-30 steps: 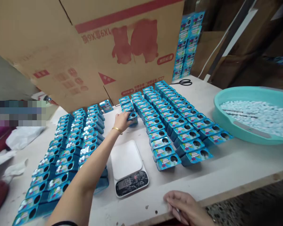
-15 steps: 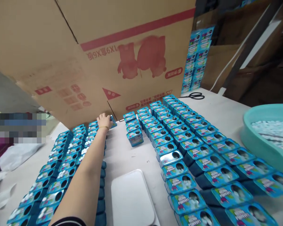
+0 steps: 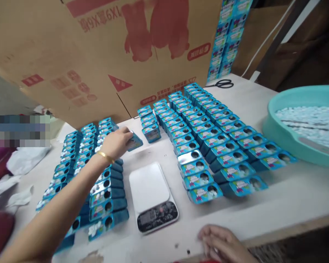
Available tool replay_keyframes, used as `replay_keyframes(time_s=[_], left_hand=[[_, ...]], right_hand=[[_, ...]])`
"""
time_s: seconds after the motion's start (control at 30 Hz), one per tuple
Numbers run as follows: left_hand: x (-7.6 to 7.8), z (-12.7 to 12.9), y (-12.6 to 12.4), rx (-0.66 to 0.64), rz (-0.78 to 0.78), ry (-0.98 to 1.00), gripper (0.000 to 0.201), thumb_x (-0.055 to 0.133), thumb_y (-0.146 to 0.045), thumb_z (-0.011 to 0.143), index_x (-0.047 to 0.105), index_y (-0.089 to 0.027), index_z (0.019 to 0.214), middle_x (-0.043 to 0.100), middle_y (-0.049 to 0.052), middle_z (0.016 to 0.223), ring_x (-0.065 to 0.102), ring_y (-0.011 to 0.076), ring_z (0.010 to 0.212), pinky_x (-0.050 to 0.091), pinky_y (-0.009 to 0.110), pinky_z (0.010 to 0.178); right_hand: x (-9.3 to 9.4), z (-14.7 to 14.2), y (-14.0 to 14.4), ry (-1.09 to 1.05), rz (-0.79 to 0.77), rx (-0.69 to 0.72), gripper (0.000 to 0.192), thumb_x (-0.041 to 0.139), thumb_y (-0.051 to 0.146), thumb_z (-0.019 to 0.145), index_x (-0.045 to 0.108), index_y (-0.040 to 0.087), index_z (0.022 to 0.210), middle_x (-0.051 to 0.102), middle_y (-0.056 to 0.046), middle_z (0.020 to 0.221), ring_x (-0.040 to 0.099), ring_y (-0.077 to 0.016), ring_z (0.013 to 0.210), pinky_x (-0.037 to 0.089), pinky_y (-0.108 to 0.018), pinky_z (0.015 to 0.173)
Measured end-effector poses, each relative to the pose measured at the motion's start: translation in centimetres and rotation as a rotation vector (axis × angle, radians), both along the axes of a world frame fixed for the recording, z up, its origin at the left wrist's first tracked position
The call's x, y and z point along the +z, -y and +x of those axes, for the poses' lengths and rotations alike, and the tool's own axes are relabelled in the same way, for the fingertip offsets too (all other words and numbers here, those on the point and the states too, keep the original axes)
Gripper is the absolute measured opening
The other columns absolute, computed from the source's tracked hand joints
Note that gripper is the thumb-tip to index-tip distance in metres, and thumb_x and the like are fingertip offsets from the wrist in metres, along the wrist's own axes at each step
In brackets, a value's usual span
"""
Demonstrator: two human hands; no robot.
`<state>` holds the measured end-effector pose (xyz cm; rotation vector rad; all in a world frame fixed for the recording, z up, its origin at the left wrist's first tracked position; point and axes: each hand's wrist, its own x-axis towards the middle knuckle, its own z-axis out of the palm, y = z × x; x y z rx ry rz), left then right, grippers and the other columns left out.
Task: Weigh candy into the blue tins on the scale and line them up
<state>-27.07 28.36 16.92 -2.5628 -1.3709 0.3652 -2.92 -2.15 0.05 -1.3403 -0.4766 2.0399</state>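
Observation:
My left hand [image 3: 120, 140] is closed on a small blue candy box [image 3: 135, 141], held tilted above the far side of a white digital kitchen scale [image 3: 149, 190]. Nothing lies on the scale's plate. Beneath my left forearm run rows of blue candy boxes [image 3: 102, 208], many with white pieces on their lids beside a dark round hole. My right hand [image 3: 220, 243] is low at the table's front edge, fingers curled together; a small white spot shows between them, too unclear to name. To the scale's right stand more rows of candy boxes [image 3: 193, 166] with round openings.
A turquoise basin [image 3: 287, 138] full of small white pieces stands on the right. A large cardboard box [image 3: 98, 54] walls off the back. Black scissors [image 3: 224, 84] lie near a stack of blue packs [image 3: 222, 47]. Crumpled white plastic [image 3: 27, 159] is at the left.
My left hand has drawn back from the far left rows toward me, bringing a candy box with it. My right hand has come into view at the bottom. The camera has shifted downward.

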Motion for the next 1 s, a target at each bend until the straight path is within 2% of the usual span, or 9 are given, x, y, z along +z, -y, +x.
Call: replay_keyframes(time_s=[0.1, 0.2, 0.33, 0.4, 0.5, 0.63, 0.8, 0.9, 1.0], left_hand=[[0.5, 1.8, 7.2, -0.11, -0.095, -0.01, 0.021, 0.043, -0.028, 0.088, 0.06, -0.018, 0.087, 0.059, 0.007, 0.098, 0.059, 0.0171, 0.08, 0.042, 0.028, 0.065], [-0.4, 3.1, 11.6, -0.142, -0.15, -0.02, 0.018, 0.046, -0.027, 0.088, 0.061, -0.018, 0.086, 0.059, 0.007, 0.093, 0.059, 0.0173, 0.078, 0.043, 0.028, 0.063], [-1.5, 3.6, 13.5, -0.126, -0.152, -0.015, 0.017, 0.048, -0.028, 0.088, 0.061, -0.018, 0.088, 0.06, 0.008, 0.093, 0.06, 0.0193, 0.082, 0.045, 0.03, 0.067], [-1.3, 3.3, 13.9, -0.136, -0.126, 0.049, 0.019, 0.051, -0.032, 0.087, 0.06, -0.017, 0.094, 0.06, 0.009, 0.1, 0.06, 0.021, 0.087, 0.047, 0.032, 0.073], [-0.2, 1.9, 15.3, -0.16, -0.045, 0.278, 0.029, 0.053, -0.042, 0.086, 0.057, -0.017, 0.101, 0.058, 0.01, 0.109, 0.058, 0.0223, 0.095, 0.047, 0.035, 0.081], [0.3, -1.0, 19.1, -0.035, 0.056, 0.626, 0.025, 0.05, -0.041, 0.088, 0.054, -0.018, 0.097, 0.06, 0.006, 0.096, 0.058, 0.018, 0.089, 0.047, 0.032, 0.079], [-3.3, -3.7, 25.0, 0.147, -0.056, 0.813, 0.017, 0.052, -0.035, 0.088, 0.056, -0.019, 0.091, 0.06, 0.002, 0.084, 0.058, 0.0137, 0.076, 0.047, 0.027, 0.069], [-6.6, -4.3, 27.8, 0.174, -0.168, 0.848, 0.017, 0.05, -0.034, 0.089, 0.056, -0.019, 0.092, 0.061, 0.002, 0.085, 0.058, 0.0129, 0.075, 0.048, 0.026, 0.069], [-8.7, -4.4, 29.4, 0.173, -0.261, 0.859, 0.016, 0.048, -0.033, 0.09, 0.055, -0.019, 0.094, 0.061, 0.003, 0.086, 0.059, 0.0131, 0.077, 0.049, 0.027, 0.07]], right_hand=[[0.8, -0.3, 0.0, -0.016, 0.017, -0.024, 0.031, 0.065, 0.042, 0.063, 0.06, 0.013, 0.073, 0.058, 0.001, 0.055, 0.032, -0.0018, 0.034, 0.013, -0.018, 0.037], [1.3, -0.5, 0.0, -0.012, 0.056, -0.059, 0.025, 0.062, 0.035, 0.063, 0.059, 0.012, 0.072, 0.059, 0.0, 0.056, 0.035, -0.0021, 0.034, 0.012, -0.017, 0.036], [1.7, -0.2, 0.3, -0.073, 0.073, -0.129, 0.021, 0.063, 0.031, 0.063, 0.059, 0.012, 0.072, 0.06, 0.0, 0.057, 0.039, -0.0025, 0.035, 0.016, -0.016, 0.034], [2.1, 0.0, 0.6, -0.133, 0.049, -0.16, 0.02, 0.066, 0.027, 0.062, 0.06, 0.012, 0.074, 0.062, 0.0, 0.06, 0.048, -0.0042, 0.042, 0.027, -0.015, 0.036], [2.9, 0.6, 1.3, -0.202, -0.018, -0.187, 0.023, 0.071, 0.022, 0.061, 0.062, 0.012, 0.08, 0.069, -0.006, 0.074, 0.063, -0.0093, 0.065, 0.047, -0.016, 0.056], [3.8, 1.1, 2.5, -0.182, -0.086, -0.124, 0.037, 0.078, 0.021, 0.058, 0.064, 0.011, 0.09, 0.072, -0.011, 0.089, 0.068, -0.0137, 0.086, 0.05, -0.019, 0.079], [4.5, 0.3, 3.3, -0.122, -0.096, 0.042, 0.04, 0.083, 0.032, 0.057, 0.064, 0.012, 0.086, 0.072, -0.011, 0.087, 0.069, -0.0152, 0.085, 0.05, -0.021, 0.08], [5.2, -0.6, 2.8, -0.001, 0.037, 0.151, 0.037, 0.079, 0.042, 0.062, 0.064, 0.011, 0.076, 0.07, -0.006, 0.071, 0.064, -0.0099, 0.061, 0.047, -0.021, 0.061], [6.4, -1.1, 1.2, 0.118, 0.184, 0.227, 0.04, 0.074, 0.048, 0.065, 0.064, 0.01, 0.073, 0.065, -0.002, 0.058, 0.05, -0.005, 0.045, 0.039, -0.02, 0.049]])
